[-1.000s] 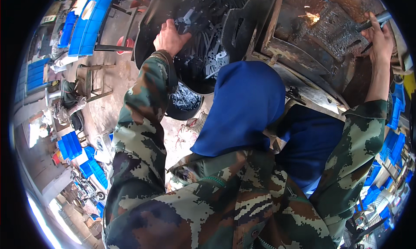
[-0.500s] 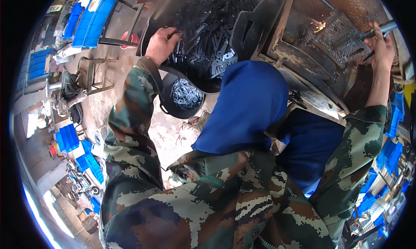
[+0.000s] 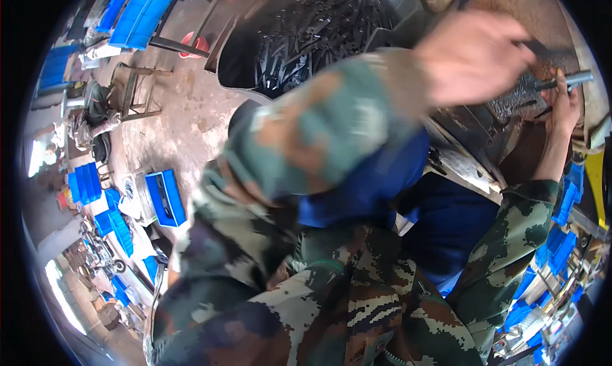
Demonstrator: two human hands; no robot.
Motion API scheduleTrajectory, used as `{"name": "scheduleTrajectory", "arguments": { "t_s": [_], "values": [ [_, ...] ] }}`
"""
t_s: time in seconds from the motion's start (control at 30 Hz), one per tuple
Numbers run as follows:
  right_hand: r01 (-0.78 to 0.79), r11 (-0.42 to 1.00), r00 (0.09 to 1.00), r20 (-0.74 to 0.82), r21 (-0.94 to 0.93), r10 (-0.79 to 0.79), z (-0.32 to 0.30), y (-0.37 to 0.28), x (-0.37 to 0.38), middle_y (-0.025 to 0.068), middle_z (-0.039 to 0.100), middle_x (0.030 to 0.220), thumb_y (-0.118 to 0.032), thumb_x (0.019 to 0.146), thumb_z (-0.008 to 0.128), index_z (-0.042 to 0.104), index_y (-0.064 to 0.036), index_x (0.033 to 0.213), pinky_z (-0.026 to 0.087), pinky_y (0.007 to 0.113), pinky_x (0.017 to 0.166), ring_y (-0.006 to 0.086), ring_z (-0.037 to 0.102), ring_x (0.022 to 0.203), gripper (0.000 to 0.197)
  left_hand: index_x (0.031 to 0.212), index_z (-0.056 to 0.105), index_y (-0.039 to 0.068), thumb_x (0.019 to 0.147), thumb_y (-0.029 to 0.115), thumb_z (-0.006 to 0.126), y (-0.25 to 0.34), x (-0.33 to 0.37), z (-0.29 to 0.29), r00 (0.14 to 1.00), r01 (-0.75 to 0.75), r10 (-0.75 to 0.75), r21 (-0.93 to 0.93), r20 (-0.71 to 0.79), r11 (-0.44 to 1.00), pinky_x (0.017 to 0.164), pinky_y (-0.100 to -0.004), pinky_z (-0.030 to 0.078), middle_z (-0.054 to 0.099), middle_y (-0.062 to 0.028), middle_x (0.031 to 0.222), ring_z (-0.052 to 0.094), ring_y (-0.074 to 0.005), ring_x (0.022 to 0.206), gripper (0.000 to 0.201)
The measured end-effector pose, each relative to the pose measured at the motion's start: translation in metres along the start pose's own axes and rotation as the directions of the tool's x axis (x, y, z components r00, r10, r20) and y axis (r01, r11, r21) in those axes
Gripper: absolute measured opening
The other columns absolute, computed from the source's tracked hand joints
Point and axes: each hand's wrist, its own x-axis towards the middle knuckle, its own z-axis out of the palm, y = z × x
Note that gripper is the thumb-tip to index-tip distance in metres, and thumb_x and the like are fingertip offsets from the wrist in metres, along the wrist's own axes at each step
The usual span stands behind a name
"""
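Note:
My left hand (image 3: 478,59), smeared by motion, reaches across to the right over my lap. Its fingers are closed on a dark flat metal strip (image 3: 547,50) that juts out toward the right. At the far right, my right hand (image 3: 562,108) has its fingers around a grey metal bar (image 3: 575,79). The bar sits over a dark, greasy metal block (image 3: 513,98) on the machine, partly hidden behind my left hand. Many dark metal strips (image 3: 312,38) lie heaped in a large dark bin (image 3: 224,70) ahead of me.
Blue cloth (image 3: 366,197) covers my lap. On the left stand a wooden stool (image 3: 143,92), a blue crate (image 3: 166,198) and a red bucket (image 3: 194,45). A blue trough (image 3: 145,15) rests on a frame at the far left. More blue bins (image 3: 558,245) are at the right.
My left hand has left the bin and swung right to the machine with a strip in it. The small bucket of metal pieces is now hidden behind my left arm. My right hand stays at the bar.

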Motion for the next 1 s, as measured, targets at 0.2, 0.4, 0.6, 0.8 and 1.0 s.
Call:
{"name": "scheduleTrajectory", "arguments": {
  "t_s": [0.2,0.4,0.6,0.8,1.0],
  "values": [
    [0.093,0.967,0.99,0.084,0.236,-0.115,-0.015,0.032,0.013,0.011,0.069,0.102,-0.016,0.096,0.063,0.065,0.0019,0.108,0.056,0.03,0.072,0.0175,0.067,0.085,0.022,0.099,0.069,-0.009,0.084,0.014,0.057,0.007,0.07,0.108,0.991,0.046,-0.076,-0.261,-0.106,0.964,0.077,-0.0417,0.056,0.067,-0.0285,0.083,0.069,-0.0343,0.073,0.03],
    [0.133,0.977,0.98,0.123,0.169,-0.155,-0.03,0.036,0.022,0.0113,0.069,0.1,-0.014,0.096,0.063,0.065,0.0023,0.108,0.056,0.03,0.073,0.0175,0.066,0.084,0.02,0.097,0.07,-0.002,0.081,0.02,0.059,-0.021,0.061,0.125,0.952,0.244,-0.295,-0.374,-0.085,0.895,0.082,-0.0433,0.053,0.066,-0.0282,0.083,0.068,-0.0397,0.084,0.029],
    [0.115,0.973,0.984,0.111,0.199,-0.139,-0.03,0.031,0.018,0.0097,0.069,0.097,-0.015,0.094,0.068,0.064,0.0016,0.107,0.055,0.03,0.072,0.016,0.065,0.083,0.021,0.094,0.071,0.005,0.081,0.024,0.056,-0.031,0.054,0.124,0.936,0.272,-0.312,-0.233,-0.16,0.934,0.083,-0.0512,0.051,0.067,-0.0241,0.083,0.066,-0.0435,0.084,0.028],
    [0.135,0.982,0.989,0.041,0.13,-0.141,-0.024,0.015,0.012,0.011,0.068,0.096,-0.011,0.095,0.065,0.061,-0.0011,0.109,0.055,0.029,0.072,0.0167,0.065,0.082,0.018,0.094,0.069,0.003,0.08,0.023,0.055,-0.033,0.056,0.131,0.949,0.223,-0.262,-0.213,-0.176,0.951,0.083,-0.0535,0.049,0.067,-0.025,0.087,0.065,-0.0425,0.088,0.028],
    [0.123,0.988,0.991,0.042,0.092,-0.127,-0.032,0.014,0.012,0.0113,0.068,0.096,-0.011,0.095,0.064,0.061,-0.0008,0.109,0.055,0.029,0.073,0.017,0.066,0.082,0.018,0.093,0.069,0.005,0.08,0.023,0.055,-0.032,0.063,0.136,0.947,0.218,-0.258,-0.209,-0.191,0.953,0.082,-0.0542,0.048,0.066,-0.0239,0.09,0.064,-0.042,0.089,0.027]
  ]
}}
